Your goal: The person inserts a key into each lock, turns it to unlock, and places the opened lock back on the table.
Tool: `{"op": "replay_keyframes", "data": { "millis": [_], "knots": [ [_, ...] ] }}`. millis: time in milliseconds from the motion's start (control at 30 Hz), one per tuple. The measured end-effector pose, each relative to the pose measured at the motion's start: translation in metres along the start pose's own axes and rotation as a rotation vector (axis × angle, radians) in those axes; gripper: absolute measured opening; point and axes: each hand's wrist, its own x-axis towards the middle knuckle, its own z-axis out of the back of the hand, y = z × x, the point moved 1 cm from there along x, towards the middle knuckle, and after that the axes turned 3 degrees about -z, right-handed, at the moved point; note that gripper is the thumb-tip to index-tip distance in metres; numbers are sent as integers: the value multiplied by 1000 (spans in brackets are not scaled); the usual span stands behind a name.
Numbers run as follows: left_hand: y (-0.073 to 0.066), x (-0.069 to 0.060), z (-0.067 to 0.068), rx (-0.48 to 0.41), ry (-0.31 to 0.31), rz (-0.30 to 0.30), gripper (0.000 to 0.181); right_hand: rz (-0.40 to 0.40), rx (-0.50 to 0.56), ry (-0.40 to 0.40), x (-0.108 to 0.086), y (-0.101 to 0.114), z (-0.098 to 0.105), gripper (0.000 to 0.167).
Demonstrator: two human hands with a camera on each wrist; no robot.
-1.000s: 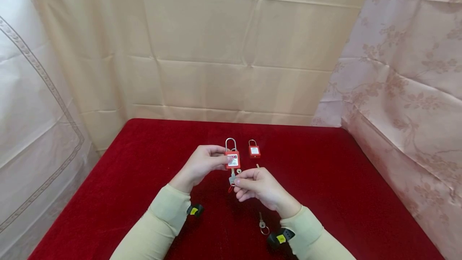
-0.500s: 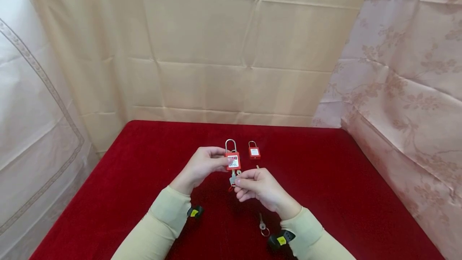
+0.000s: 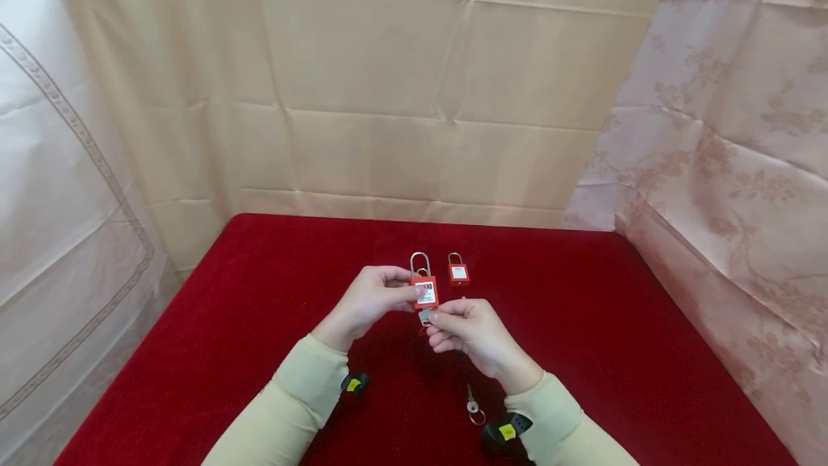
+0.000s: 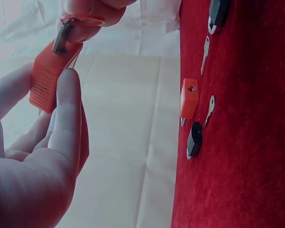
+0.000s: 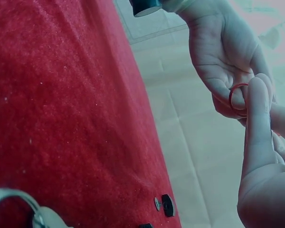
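Note:
My left hand (image 3: 377, 300) grips the body of a red padlock (image 3: 425, 293) with a white label, its steel shackle pointing up. At the padlock's underside, my right hand (image 3: 475, 333) pinches the head of a key (image 3: 424, 317) between thumb and forefinger. The left wrist view shows that key (image 4: 61, 38) against the bottom of the padlock (image 4: 47, 80), with a red ring (image 4: 83, 20) on it. In the right wrist view the fingers cover the key and padlock, and only the red ring (image 5: 238, 100) shows.
A second red padlock (image 3: 458, 274) stands farther back on the red cloth-covered table (image 3: 291, 265). A loose key with a ring (image 3: 474, 408) lies near my right wrist. In the left wrist view there are a black padlock (image 4: 194, 139) and more keys (image 4: 209, 110).
The key has gone up into the padlock: its shaft showed below the body before, and now just its head does. My right hand has come closer to the padlock.

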Motion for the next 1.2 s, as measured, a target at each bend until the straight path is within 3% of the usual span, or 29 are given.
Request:
{"op": "replay_keyframes", "data": {
  "millis": [300,600,1200],
  "knots": [
    [0,0,-1,-37,0,20,34,-15,14,-17,0,0,1,7],
    [-6,-2,1,-48,-24,0,39,12,-6,-30,-3,8,1,15],
    [-8,-2,2,-43,-51,2,34,169,-232,-133,-8,18,5,26]
  ]
}}
